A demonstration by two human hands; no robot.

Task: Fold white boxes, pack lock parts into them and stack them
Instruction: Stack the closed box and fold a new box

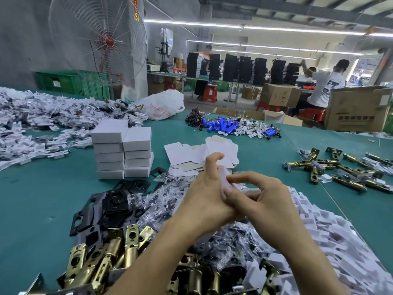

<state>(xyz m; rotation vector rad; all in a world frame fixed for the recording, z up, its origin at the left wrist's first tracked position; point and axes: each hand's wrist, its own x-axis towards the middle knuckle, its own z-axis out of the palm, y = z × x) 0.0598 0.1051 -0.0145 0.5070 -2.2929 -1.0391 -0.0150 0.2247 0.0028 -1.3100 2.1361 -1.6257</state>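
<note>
Mid-task, by the look of it. Done so far: two stacks of folded white boxes (123, 152), left of centre on the green table (42, 199), side by side and touching, several high each. Contents not visible, so cannot tell whether packed.

Left to do: plenty. Flat box blanks (185, 152) just behind the hands. Brass latch bolts (110, 250) heaped at lower left, more of the same near the right edge. Black strike plates (110, 201) and bagged screws (157, 201) lying in between.

In hand now, centre of frame: small white piece (225, 182), blurred. Blank or insert, cannot tell. Left hand (204, 192) curled against it from the left. Right hand (263, 199) pinching it with bent fingers and thumb.

Writing: red print on plastic bag (161, 107), upper centre, too small to read. Dark characters on cardboard carton (357, 111), right edge, illegible. No brand made out anywhere.
</note>
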